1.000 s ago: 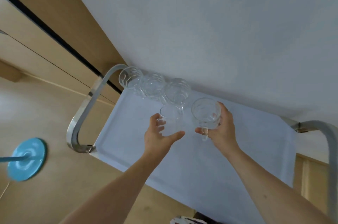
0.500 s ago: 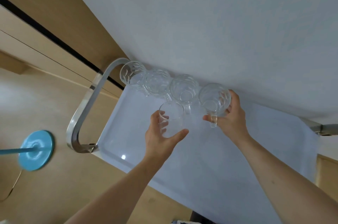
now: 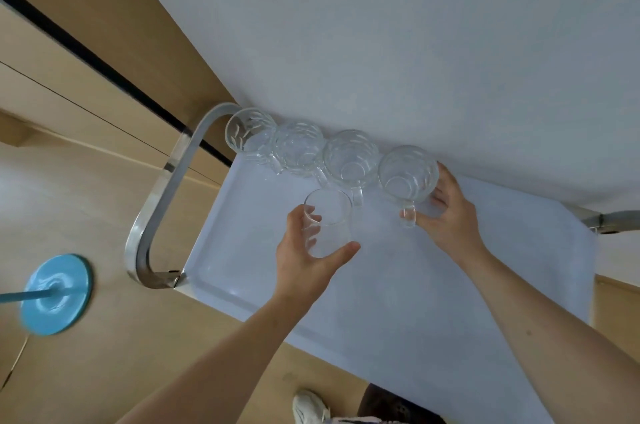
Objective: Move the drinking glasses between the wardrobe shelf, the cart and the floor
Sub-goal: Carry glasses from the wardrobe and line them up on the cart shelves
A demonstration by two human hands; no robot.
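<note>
Left hand (image 3: 304, 261) wraps a plain tumbler (image 3: 327, 222) above the cart tray (image 3: 433, 302). Right hand (image 3: 446, 219) grips a handled cut-glass mug (image 3: 408, 174), seemingly set down at the tray's far edge. Beyond, three more glasses (image 3: 301, 146) stand in a row against the wall.

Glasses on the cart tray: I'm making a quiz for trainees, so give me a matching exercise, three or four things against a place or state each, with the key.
Things
1. plain glass
2. handled glass
3. etched glass
4. blue disc

Places or states
A. on the floor, left of the cart
B. gripped by the left hand
C. at the row's left end, by the metal handle
D. held by the right hand, at the row's right end

Pairs: 1-B, 2-D, 3-C, 4-A
</note>
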